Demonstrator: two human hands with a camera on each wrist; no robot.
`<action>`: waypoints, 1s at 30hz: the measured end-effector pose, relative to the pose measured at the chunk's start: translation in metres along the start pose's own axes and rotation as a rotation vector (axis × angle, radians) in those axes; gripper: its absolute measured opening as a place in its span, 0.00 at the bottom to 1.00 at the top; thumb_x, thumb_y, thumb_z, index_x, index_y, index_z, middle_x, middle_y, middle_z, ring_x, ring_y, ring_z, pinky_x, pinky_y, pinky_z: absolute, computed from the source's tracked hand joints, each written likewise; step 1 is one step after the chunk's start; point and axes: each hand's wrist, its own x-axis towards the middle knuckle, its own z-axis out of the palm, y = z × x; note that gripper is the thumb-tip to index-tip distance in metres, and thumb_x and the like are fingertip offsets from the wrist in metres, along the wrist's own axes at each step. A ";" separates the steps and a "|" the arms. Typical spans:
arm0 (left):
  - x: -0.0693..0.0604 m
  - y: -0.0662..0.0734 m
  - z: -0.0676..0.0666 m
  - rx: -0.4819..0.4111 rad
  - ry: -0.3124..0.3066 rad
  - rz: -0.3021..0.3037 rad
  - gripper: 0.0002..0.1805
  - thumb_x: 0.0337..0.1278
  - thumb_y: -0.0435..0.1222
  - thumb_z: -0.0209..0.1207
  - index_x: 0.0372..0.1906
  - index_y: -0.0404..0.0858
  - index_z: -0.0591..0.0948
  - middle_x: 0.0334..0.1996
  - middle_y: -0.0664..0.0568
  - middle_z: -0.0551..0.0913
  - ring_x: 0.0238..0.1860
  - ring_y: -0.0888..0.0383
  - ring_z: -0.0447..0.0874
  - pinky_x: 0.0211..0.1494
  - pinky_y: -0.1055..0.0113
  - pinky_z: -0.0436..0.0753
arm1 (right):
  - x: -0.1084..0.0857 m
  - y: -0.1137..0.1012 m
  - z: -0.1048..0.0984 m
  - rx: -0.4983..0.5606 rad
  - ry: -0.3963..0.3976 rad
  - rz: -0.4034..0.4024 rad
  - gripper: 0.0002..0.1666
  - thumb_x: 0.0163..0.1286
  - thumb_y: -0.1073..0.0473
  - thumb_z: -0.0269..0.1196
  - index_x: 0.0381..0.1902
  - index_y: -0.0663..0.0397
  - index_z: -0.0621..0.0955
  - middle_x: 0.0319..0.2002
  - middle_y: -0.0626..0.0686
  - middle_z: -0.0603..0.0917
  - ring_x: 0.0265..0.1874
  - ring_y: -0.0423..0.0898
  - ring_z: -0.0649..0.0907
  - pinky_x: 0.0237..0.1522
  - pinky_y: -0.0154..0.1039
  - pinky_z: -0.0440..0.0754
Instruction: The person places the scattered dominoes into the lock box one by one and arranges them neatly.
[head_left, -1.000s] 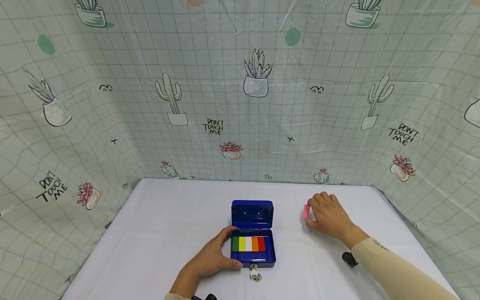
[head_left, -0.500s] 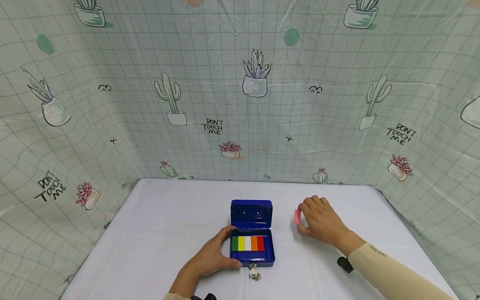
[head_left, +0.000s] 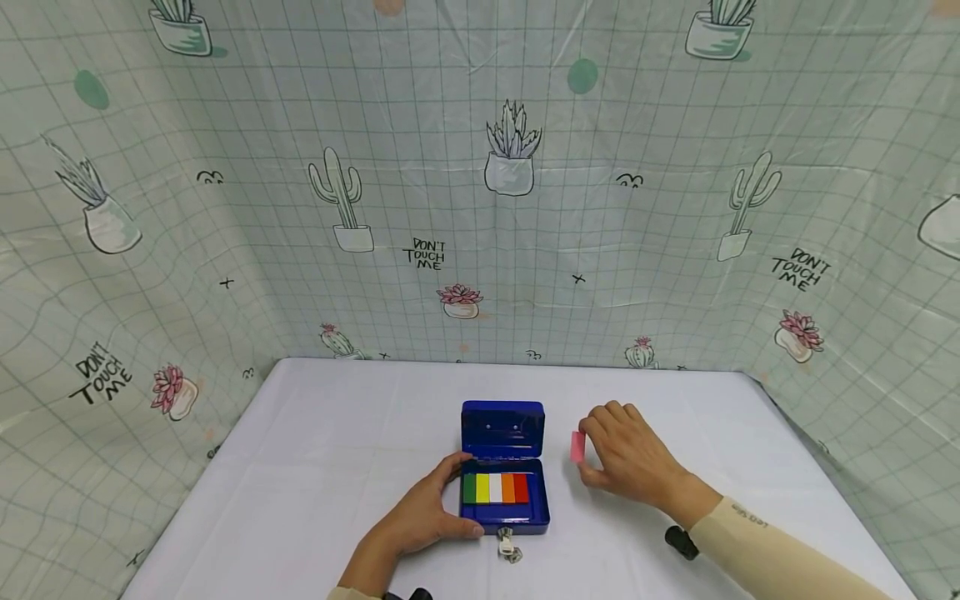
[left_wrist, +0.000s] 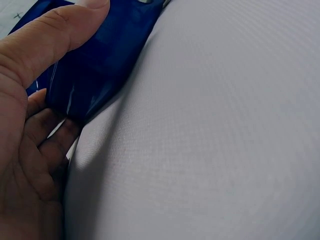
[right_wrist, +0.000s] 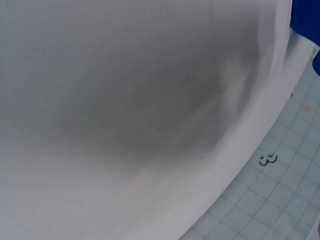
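A small blue metal lockable box (head_left: 491,516) stands on the white table with its lid (head_left: 503,429) raised at the back. Inside, side by side, lie a green block (head_left: 469,489), a yellow block (head_left: 482,489), a white block (head_left: 496,489), an orange block (head_left: 508,489) and a red block (head_left: 521,489). My left hand (head_left: 423,510) grips the box's left end, thumb at the front corner and fingers at the back. To the right of the box, my right hand (head_left: 628,458) pinches a pink block (head_left: 577,447) between thumb and fingers, apart from the box.
A key with a ring (head_left: 507,545) hangs at the front of the box. White cloth covers the table (head_left: 337,417). A cactus-print curtain (head_left: 420,192) stands behind it and at both sides. In the right wrist view, blue box parts (right_wrist: 306,22) show at the upper right.
My right hand has moved left and nearer to me with the pink block, towards the box. My left hand and the box have stayed put.
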 end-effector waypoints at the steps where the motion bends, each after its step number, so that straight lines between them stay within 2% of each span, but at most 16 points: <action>1: 0.000 0.000 0.000 0.002 0.000 0.000 0.60 0.38 0.52 0.85 0.80 0.52 0.65 0.80 0.44 0.68 0.80 0.36 0.61 0.78 0.26 0.58 | 0.001 -0.002 0.000 -0.001 0.002 -0.004 0.21 0.55 0.46 0.68 0.39 0.54 0.79 0.34 0.49 0.77 0.35 0.48 0.71 0.37 0.40 0.65; 5: 0.000 0.000 0.000 0.006 0.001 0.001 0.60 0.38 0.52 0.85 0.80 0.52 0.64 0.80 0.44 0.68 0.80 0.36 0.61 0.77 0.26 0.58 | 0.005 -0.011 -0.002 0.001 0.013 -0.029 0.21 0.55 0.46 0.68 0.39 0.53 0.79 0.34 0.49 0.77 0.35 0.48 0.72 0.37 0.40 0.65; 9: 0.000 0.000 0.000 0.007 0.001 0.002 0.61 0.38 0.52 0.85 0.80 0.52 0.64 0.80 0.44 0.68 0.80 0.36 0.61 0.77 0.26 0.58 | 0.010 -0.021 -0.003 -0.001 -0.008 -0.056 0.24 0.56 0.42 0.69 0.41 0.53 0.80 0.35 0.49 0.78 0.36 0.48 0.73 0.38 0.40 0.66; 19: 0.001 -0.001 -0.002 0.002 0.000 0.013 0.60 0.38 0.51 0.85 0.80 0.51 0.65 0.79 0.43 0.68 0.80 0.35 0.62 0.77 0.26 0.58 | 0.024 -0.048 -0.002 0.002 -0.124 -0.103 0.24 0.61 0.37 0.70 0.43 0.49 0.81 0.37 0.47 0.79 0.39 0.46 0.74 0.41 0.40 0.68; 30: 0.001 -0.001 -0.001 -0.007 -0.006 0.004 0.60 0.38 0.52 0.84 0.80 0.52 0.64 0.79 0.44 0.68 0.80 0.36 0.62 0.77 0.26 0.57 | 0.038 -0.062 -0.002 -0.024 -0.257 -0.084 0.22 0.61 0.36 0.68 0.35 0.48 0.82 0.31 0.46 0.74 0.35 0.46 0.69 0.37 0.39 0.58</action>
